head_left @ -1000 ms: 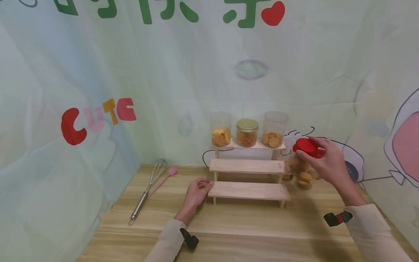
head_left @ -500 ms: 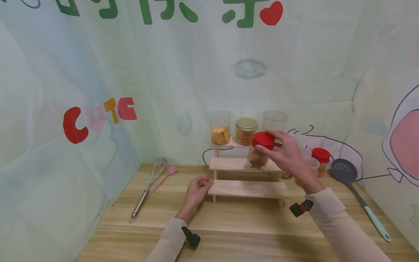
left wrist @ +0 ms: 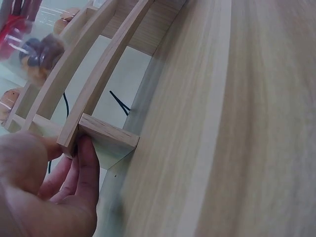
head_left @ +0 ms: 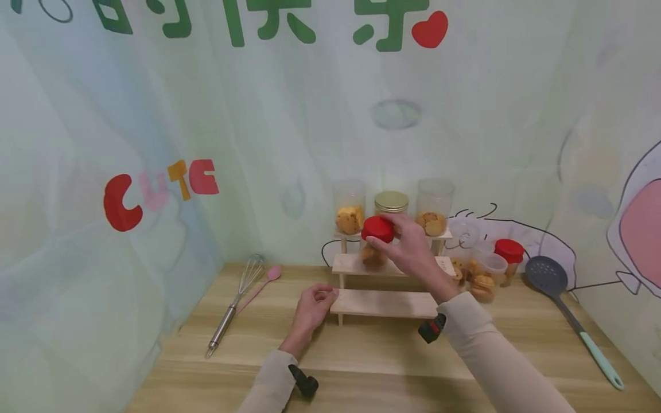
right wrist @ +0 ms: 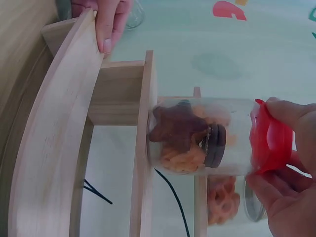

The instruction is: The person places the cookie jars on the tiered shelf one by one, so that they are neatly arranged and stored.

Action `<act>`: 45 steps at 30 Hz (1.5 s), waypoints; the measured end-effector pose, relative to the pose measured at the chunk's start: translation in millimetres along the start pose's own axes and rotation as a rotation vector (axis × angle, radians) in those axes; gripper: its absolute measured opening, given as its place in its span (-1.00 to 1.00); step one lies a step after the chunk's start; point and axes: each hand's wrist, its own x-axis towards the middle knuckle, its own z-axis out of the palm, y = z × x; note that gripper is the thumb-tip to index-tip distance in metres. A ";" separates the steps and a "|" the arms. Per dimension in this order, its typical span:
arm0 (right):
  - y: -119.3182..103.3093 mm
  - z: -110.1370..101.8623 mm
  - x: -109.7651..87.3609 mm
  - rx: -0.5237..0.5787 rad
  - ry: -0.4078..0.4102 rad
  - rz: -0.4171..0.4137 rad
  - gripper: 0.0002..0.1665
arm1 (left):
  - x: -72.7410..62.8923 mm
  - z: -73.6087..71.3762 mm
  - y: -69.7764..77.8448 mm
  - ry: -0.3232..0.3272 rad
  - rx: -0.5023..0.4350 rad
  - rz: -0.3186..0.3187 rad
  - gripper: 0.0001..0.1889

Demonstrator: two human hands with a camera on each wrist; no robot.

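In the head view, taking the held jar as the dial's centre, the right hand (head_left: 407, 244) is gripping the red lid (head_left: 378, 229) of a clear cookie jar (head_left: 373, 256), which is hanging upright at the middle tier (head_left: 346, 264) of a wooden three-tier stand (head_left: 384, 303); I cannot tell whether it is touching. Toward 7 or 8 o'clock the left hand (head_left: 312, 308) is holding the stand's bottom tier. Doing this well probably means keeping the jar's base level, the stand steady, and letting go only once the board is bearing the weight.

Two red-lidded jars are showing, the second (head_left: 509, 257) at 3 o'clock; one gold-lidded jar (head_left: 391, 201) is sitting near 1, two clear-topped jars (head_left: 435, 207) flanking it. One whisk (head_left: 224, 324) and one pink spoon (head_left: 274, 272) are lying toward 8, one skimmer (head_left: 547, 275) toward 3.

In the left wrist view, at 8 o'clock, thumb and fingers are pinching the tier's end narrowly.

In the right wrist view, toward 3 or 4 o'clock, fingers are spanning the lid; one dark star-shaped cookie (right wrist: 177, 126) is showing inside.
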 end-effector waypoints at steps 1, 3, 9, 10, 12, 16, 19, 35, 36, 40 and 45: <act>-0.2 2.8 -0.3 -0.006 -0.001 -0.007 -0.22 | -2.0 1.0 -1.4 -0.001 0.002 -0.001 -0.65; -0.9 7.6 0.5 -0.023 -0.002 -0.019 -0.23 | -4.1 2.3 -2.9 0.001 0.000 0.003 -0.66; -0.6 12.9 5.8 -0.057 0.022 -0.007 -0.24 | -2.8 4.0 -2.0 0.007 -0.012 0.015 -0.67; 0.2 13.5 6.0 -0.057 0.025 -0.004 -0.24 | -2.4 4.1 -2.1 0.008 -0.011 0.015 -0.67; 1.9 15.0 6.6 -0.064 0.037 -0.007 -0.23 | -1.3 3.6 -2.0 0.006 -0.008 0.012 -0.67; 3.5 18.9 7.6 -0.090 0.052 -0.025 -0.18 | 1.4 0.6 -2.4 0.010 0.004 0.019 -0.67; 7.1 22.0 5.0 -0.076 0.052 -0.036 -0.02 | 3.4 -1.8 -2.9 0.031 0.016 0.025 -0.68; 79.6 -28.8 -72.6 0.006 0.230 0.149 -0.47 | 2.0 3.5 -5.0 0.011 -0.002 -0.001 -0.69; 85.8 -34.4 -78.8 0.007 0.245 0.188 -0.47 | 1.2 3.4 -4.7 0.011 0.003 -0.001 -0.69; 108.7 -57.5 -100.4 -0.001 0.354 0.313 -0.46 | -0.7 3.5 -2.9 0.014 0.024 0.002 -0.69; 131.6 -82.9 -112.9 -0.015 0.528 0.388 -0.52 | -0.2 3.1 -0.6 0.049 0.046 0.016 -0.71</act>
